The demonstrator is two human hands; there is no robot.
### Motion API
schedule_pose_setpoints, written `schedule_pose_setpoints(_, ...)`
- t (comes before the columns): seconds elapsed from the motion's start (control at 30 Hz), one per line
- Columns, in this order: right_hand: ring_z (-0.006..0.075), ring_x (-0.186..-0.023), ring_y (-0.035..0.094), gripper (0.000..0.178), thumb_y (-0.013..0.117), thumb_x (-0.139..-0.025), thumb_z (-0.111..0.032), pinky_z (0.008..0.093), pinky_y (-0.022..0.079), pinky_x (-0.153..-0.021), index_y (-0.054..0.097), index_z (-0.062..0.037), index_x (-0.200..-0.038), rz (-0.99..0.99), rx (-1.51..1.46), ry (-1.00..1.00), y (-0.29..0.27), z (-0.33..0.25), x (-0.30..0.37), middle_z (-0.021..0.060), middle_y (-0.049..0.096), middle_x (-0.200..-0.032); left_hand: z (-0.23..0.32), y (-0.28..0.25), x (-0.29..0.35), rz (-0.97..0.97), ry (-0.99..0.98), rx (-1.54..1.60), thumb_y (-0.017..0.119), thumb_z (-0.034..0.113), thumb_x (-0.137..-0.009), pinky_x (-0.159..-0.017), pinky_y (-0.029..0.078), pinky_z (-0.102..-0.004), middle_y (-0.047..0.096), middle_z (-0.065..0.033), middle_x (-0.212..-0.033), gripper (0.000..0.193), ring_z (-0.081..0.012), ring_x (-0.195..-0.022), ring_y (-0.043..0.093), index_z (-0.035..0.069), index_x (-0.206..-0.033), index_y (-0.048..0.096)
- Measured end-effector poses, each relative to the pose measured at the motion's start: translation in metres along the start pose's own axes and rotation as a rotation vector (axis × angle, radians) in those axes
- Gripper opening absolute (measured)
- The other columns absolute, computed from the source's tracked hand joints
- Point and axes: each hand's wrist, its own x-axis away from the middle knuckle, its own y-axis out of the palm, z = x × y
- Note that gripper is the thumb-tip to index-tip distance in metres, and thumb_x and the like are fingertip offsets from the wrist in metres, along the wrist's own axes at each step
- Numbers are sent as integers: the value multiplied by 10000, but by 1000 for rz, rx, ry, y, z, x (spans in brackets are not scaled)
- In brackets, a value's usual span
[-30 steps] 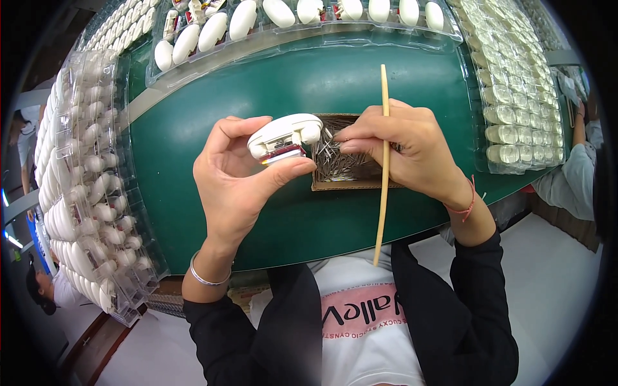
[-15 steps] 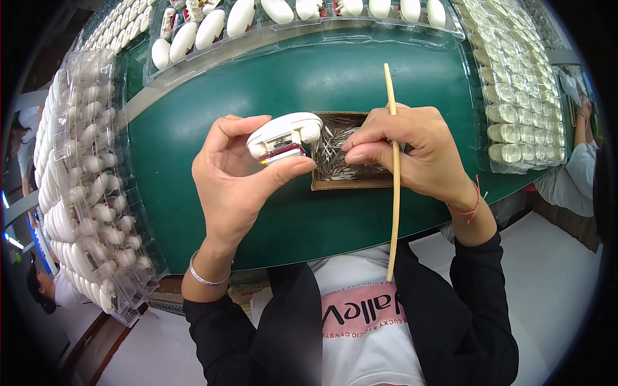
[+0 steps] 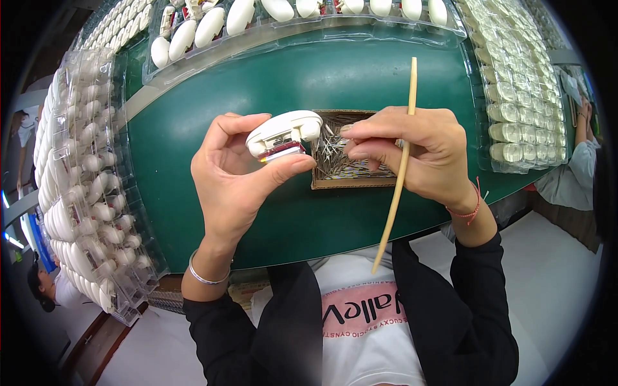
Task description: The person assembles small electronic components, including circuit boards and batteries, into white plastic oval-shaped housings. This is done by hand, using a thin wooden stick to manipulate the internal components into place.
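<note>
White roundish casing [image 3: 286,127], dark-red inside; left hand [image 3: 228,177] pinches it, right hand [image 3: 430,151] kinda curls round a pale stick [image 3: 394,204].

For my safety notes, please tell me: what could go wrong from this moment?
The wooden stick held in the right hand sticks out at both ends, so it might knock the cardboard box. The white device, held in the left hand beside the box with its inner parts exposed, could perhaps slip or catch loose thin metal pieces.
</note>
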Motion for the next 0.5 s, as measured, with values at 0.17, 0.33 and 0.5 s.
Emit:
schedule_pose_setpoints(0.17, 212, -720, 722, 174, 763, -780, -42, 257, 549, -627, 738, -39, -953, -35, -17, 54, 2, 0, 1, 105, 735, -834, 0, 0, 0, -6, -10, -1, 832, -41, -723, -849, 545, -291, 669, -147, -1024, 469, -166, -949, 661, -56, -1091, 542)
schedule_pose_setpoints(0.33, 213, -736, 727, 188, 766, -771, -31, 260, 559, -641, 737, -34, -957, -67, -95, 97, 2, 2, 3, 107, 737, -838, -1, -1, 0, -5, 5, 3, 833, -38, -724, -846, 547, -292, 672, -149, -1016, 467, -167, -946, 663, -55, -1090, 543)
schedule_pose_setpoints(0.5, 159, -702, 690, 140, 716, -786, 64, 245, 554, -616, 738, 8, -913, -44, -79, -12, 5, 9, 1, 113, 723, -831, 2, 1, 0, -8, -9, 0, 837, -34, -722, -842, 548, -290, 673, -147, -1009, 468, -165, -942, 664, -54, -1086, 544)
